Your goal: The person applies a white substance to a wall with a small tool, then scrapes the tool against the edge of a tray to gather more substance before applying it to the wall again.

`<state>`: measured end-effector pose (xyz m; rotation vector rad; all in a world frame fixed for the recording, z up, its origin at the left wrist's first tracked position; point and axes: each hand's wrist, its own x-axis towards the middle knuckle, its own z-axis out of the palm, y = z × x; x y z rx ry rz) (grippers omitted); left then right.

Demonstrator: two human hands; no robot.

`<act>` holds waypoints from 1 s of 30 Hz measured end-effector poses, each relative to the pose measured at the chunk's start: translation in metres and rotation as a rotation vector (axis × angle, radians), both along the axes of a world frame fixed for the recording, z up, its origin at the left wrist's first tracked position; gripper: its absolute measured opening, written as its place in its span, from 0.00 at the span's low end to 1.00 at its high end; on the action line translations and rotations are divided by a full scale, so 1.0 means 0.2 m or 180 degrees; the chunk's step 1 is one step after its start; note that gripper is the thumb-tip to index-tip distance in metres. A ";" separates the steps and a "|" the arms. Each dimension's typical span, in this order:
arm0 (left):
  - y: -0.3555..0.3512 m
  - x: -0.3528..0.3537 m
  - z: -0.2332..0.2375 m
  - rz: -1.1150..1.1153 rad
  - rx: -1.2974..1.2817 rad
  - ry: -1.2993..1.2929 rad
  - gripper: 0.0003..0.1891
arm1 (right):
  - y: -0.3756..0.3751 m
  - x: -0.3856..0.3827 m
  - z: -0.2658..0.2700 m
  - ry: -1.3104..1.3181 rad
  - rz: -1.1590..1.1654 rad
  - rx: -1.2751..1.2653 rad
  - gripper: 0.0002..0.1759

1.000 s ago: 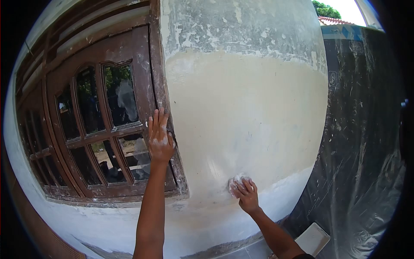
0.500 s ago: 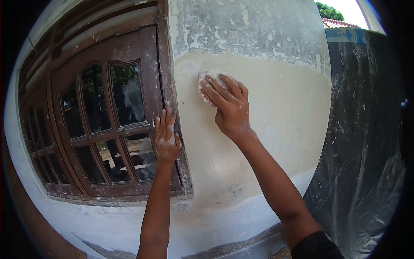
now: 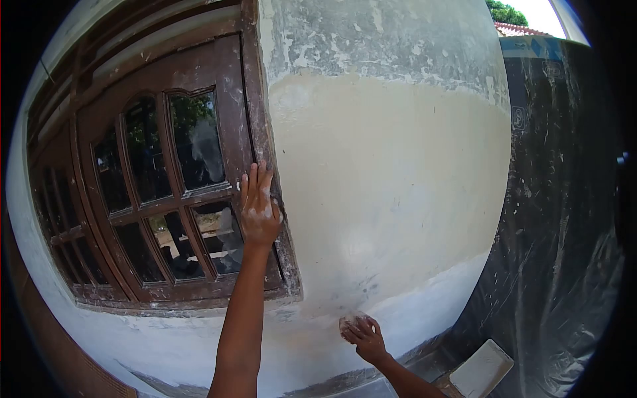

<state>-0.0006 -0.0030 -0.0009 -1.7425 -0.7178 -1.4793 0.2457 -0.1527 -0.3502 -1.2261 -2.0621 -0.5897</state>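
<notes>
My left hand (image 3: 261,205) lies flat on the right edge of the brown wooden window frame (image 3: 262,119), fingers stretched upward and dusted white. Low on the wall, my right hand (image 3: 365,337) is closed around a reddish-white dusty pad (image 3: 348,328). The pad is against the wall just where the cream coat (image 3: 391,179) gives way to the white band (image 3: 424,292) below. Dark smudges (image 3: 361,286) mark the surface a little above that hand.
Left of my hands, the window has several glass panes (image 3: 192,142). Rough grey plaster (image 3: 398,40) shows above the cream coat. Dark plastic sheeting (image 3: 557,199) hangs at the right. A pale-topped rectangular block or container (image 3: 482,369) is at the lower right.
My right hand has swept down the wall with the pad, from the upper cream area beside the window to the lower white band. My left hand stays on the frame.
</notes>
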 end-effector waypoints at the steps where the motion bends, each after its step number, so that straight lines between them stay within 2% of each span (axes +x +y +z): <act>1: 0.00 0.00 0.00 0.0017 0.0004 -0.0011 0.28 | -0.01 0.02 0.01 0.0015 -0.0009 0.0018 0.25; 3: 0.00 0.00 0.01 0.0024 0.0014 -0.0019 0.28 | -0.01 0.04 0.05 0.0436 0.0244 0.0047 0.24; 6: 0.00 0.00 0.01 0.0017 0.0006 -0.0039 0.27 | 0.10 0.05 0.87 0.0787 0.0500 0.1079 0.28; 9: -0.02 0.00 0.01 0.0046 -0.0098 -0.0030 0.27 | 0.24 0.06 1.76 0.0716 0.0651 0.2219 0.27; 12: 0.00 -0.01 0.01 0.0095 -0.0099 -0.0009 0.26 | 0.40 0.07 2.40 0.0576 0.0625 0.2790 0.31; 13: 0.00 -0.01 0.01 0.0084 -0.0062 0.0002 0.26 | 0.44 0.07 2.51 0.0528 0.0595 0.2872 0.31; 15: 0.01 -0.01 0.01 0.0074 -0.0047 0.0010 0.25 | 0.52 0.09 2.52 0.0577 0.0513 0.2744 0.31; 17: 0.01 -0.01 0.01 0.0019 0.0004 0.0046 0.26 | 0.57 0.11 2.41 0.0569 0.0401 0.2603 0.31; 19: 0.02 -0.01 0.01 0.0007 0.0024 0.0038 0.26 | 0.56 0.13 2.07 0.0501 0.0272 0.2380 0.32; 22: 0.00 0.00 0.01 0.0042 0.0077 0.0002 0.27 | 0.49 0.19 1.32 0.0503 0.0203 0.1786 0.34; 26: 0.01 0.01 0.01 0.0120 0.0142 -0.0015 0.27 | 0.19 0.25 0.19 0.0403 0.0048 0.0352 0.32; 28: 0.01 0.00 0.01 0.0064 0.0192 0.0009 0.27 | -0.01 0.26 -0.20 0.0314 0.0034 -0.0273 0.29; 29: 0.01 0.00 0.01 0.0061 0.0189 0.0018 0.27 | -0.07 0.28 -0.31 0.0313 0.0064 -0.0608 0.28; 30: 0.00 0.01 0.01 0.0089 0.0136 -0.0001 0.27 | -0.07 0.28 -0.30 0.0327 0.0059 -0.0609 0.28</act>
